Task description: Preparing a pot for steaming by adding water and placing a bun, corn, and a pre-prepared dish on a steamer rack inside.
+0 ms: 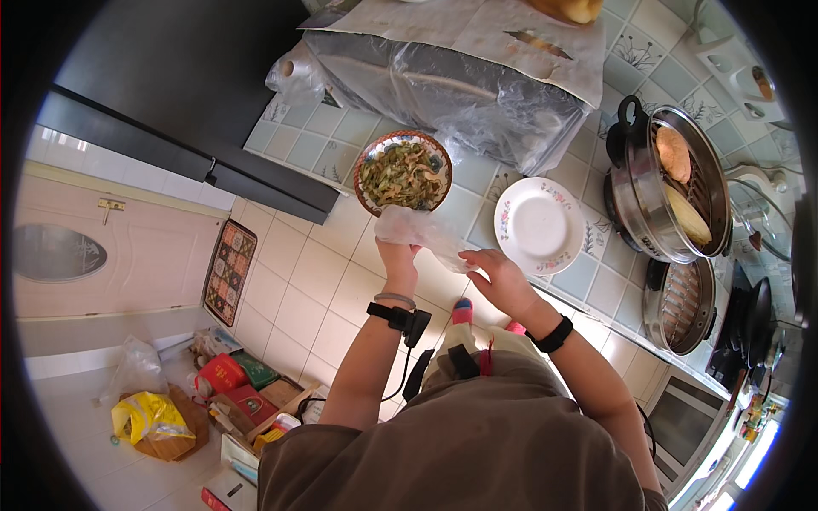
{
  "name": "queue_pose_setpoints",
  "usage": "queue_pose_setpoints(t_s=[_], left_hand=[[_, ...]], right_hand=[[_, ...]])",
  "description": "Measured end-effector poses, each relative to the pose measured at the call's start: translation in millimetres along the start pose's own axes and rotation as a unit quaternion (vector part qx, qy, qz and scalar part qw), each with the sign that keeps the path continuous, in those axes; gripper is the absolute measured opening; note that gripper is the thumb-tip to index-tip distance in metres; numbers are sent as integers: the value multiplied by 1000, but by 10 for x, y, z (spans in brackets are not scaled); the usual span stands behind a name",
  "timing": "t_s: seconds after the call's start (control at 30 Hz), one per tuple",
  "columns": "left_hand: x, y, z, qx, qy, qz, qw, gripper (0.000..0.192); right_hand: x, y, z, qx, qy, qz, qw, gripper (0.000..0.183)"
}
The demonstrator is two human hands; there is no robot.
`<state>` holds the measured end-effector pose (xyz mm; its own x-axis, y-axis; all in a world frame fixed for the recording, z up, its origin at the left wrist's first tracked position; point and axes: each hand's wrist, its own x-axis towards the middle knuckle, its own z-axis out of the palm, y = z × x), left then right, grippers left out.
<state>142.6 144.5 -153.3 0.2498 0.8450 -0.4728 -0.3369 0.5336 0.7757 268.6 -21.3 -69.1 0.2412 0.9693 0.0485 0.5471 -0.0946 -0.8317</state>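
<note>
A crumpled, translucent plastic bag or sheet (431, 231) is stretched between my hands, above the floor at the counter's front edge. My left hand (399, 260) grips one end, its fingers partly hidden by the plastic. At the other end, my right hand (501, 284) pinches the plastic with its fingertips. Just beyond my left hand, a patterned bowl (445, 185) holds a cooked dish of greenish strips (404, 174). To the right of the bowl, a white plate with a floral rim (542, 223) lies near my right hand with no food on it.
A steamer pot (645, 211) on the right holds a sweet potato-like root (673, 153) and a corn cob (689, 216). Nearer me is another steamer tier (668, 313). A plastic-covered appliance (447, 96) stands behind the bowl. Boxes (252, 402) and bags crowd the lower left.
</note>
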Motion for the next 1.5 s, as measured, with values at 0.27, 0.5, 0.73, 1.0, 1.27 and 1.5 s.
queue_pose_setpoints(t_s=[0.27,0.5,0.73,1.0,1.27,1.5], left_hand=[[-484,-55,-102,144,-130,134,972,14],[-570,-175,-24,276,-343,125,889,33],[-222,148,-114,33,-122,-61,990,33],[222,199,-110,-12,-8,-47,999,28],[252,353,-323,79,31,-7,996,31],[244,491,-601,103,29,16,994,23]], right_hand=[[28,288,114,-43,123,78,988,24],[196,229,173,350,23,264,898,25],[251,436,51,241,132,231,933,17],[682,448,-124,14,108,79,991,36],[1579,549,-104,-199,-12,39,979,60],[1897,814,186,-333,-86,85,935,40]])
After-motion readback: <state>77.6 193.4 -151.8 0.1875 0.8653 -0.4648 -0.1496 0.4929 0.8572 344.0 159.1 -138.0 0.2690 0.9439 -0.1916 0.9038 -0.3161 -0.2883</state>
